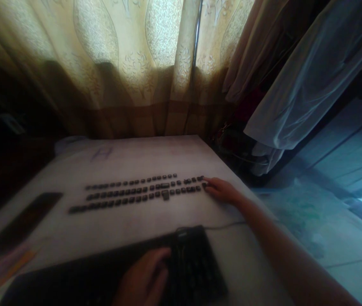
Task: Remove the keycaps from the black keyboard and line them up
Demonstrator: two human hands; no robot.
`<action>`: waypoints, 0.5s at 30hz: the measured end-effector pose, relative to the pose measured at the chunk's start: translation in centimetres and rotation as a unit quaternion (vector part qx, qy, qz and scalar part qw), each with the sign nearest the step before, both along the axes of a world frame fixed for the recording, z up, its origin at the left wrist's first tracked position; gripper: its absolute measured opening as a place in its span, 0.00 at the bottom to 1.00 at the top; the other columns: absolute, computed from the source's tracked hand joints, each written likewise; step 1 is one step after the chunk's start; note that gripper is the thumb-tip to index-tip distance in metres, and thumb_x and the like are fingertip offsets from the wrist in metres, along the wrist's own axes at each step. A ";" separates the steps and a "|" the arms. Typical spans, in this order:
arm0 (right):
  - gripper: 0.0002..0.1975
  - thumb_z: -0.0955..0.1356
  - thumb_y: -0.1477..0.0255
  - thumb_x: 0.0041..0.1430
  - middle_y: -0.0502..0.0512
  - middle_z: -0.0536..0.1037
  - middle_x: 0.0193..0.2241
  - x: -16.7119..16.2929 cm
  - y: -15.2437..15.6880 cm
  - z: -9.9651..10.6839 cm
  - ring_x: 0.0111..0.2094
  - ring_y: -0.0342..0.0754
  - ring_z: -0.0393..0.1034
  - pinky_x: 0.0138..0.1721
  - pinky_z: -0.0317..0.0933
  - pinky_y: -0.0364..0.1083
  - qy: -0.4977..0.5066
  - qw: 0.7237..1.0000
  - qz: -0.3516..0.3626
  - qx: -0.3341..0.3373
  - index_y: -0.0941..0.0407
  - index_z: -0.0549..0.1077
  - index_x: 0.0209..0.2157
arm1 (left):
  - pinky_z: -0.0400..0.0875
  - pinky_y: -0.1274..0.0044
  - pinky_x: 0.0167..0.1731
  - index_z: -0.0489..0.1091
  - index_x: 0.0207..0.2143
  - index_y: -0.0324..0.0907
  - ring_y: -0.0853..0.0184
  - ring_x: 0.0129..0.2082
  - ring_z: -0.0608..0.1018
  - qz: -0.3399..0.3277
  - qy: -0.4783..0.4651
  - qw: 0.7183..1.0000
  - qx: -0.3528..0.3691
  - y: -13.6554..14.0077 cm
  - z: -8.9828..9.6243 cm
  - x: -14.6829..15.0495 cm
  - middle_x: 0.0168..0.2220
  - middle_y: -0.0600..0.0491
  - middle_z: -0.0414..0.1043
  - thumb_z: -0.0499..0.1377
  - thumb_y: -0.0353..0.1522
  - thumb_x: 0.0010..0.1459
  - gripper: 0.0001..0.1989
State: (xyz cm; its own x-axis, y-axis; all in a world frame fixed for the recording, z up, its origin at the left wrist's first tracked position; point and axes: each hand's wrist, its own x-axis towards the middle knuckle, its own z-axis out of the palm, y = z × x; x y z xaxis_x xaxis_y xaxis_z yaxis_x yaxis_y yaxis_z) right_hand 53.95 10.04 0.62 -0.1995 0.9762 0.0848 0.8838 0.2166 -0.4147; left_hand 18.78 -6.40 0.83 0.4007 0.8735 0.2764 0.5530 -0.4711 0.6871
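My right hand (220, 190) reaches to the right end of several long rows of small dark keycaps (138, 190) laid out on the white tabletop. Its fingers are closed at a keycap (204, 185), and the index fingertip touches another at the end of the row above. At the bottom, my left hand (145, 274) is over a black keyboard (200, 259), blurred, with its fingers a little apart and nothing visible in them. An L-shaped larger keycap (165, 194) stands out in the lowest row. Fine detail on the keyboard is too dark to make out.
A dark flat rectangular object (23, 221) lies at the table's left. A cable (225, 226) runs from the keyboard to the right edge. Patterned curtains (129, 63) hang behind the table (149, 148). Light clothes (308, 85) hang on the right above a tiled floor (343, 238).
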 end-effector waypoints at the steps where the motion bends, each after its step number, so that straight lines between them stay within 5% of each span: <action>1: 0.23 0.64 0.71 0.59 0.59 0.77 0.44 -0.1 -0.3 0.0 0.43 0.53 0.72 0.47 0.63 0.49 0.004 1.000 -0.014 0.004 0.55 0.69 0.57 | 0.77 0.74 0.42 0.70 0.50 0.51 0.64 0.41 0.81 0.002 0.000 1.000 0.007 -0.1 0.1 0.1 0.45 0.52 0.78 0.55 0.30 0.58 0.18; 9: 0.18 0.61 0.71 0.60 0.64 0.78 0.41 -1.4 -6.4 1.4 0.38 0.53 0.73 0.42 0.65 0.50 0.022 0.991 -0.133 0.017 0.60 0.76 0.47 | 0.76 0.73 0.44 0.70 0.48 0.44 0.64 0.43 0.80 -0.056 0.078 0.990 0.105 -1.1 1.9 1.1 0.44 0.50 0.78 0.52 0.25 0.59 0.16; 13: 0.17 0.62 0.64 0.60 0.59 0.80 0.30 -3.1 -10.1 6.0 0.32 0.53 0.73 0.36 0.65 0.48 0.024 0.996 -0.087 -0.025 0.57 0.80 0.31 | 0.77 0.73 0.37 0.72 0.43 0.42 0.64 0.36 0.80 -0.092 0.106 0.969 0.205 -2.9 1.7 1.0 0.37 0.51 0.79 0.50 0.24 0.60 0.14; 15: 0.18 0.61 0.64 0.60 0.58 0.79 0.26 -4.5 -11.9 9.6 0.29 0.52 0.72 0.33 0.64 0.48 0.007 0.994 -0.006 -0.105 0.57 0.79 0.28 | 0.77 0.72 0.35 0.72 0.40 0.43 0.64 0.34 0.80 -0.078 0.089 0.957 0.266 -3.7 0.8 0.3 0.34 0.52 0.79 0.49 0.25 0.61 0.13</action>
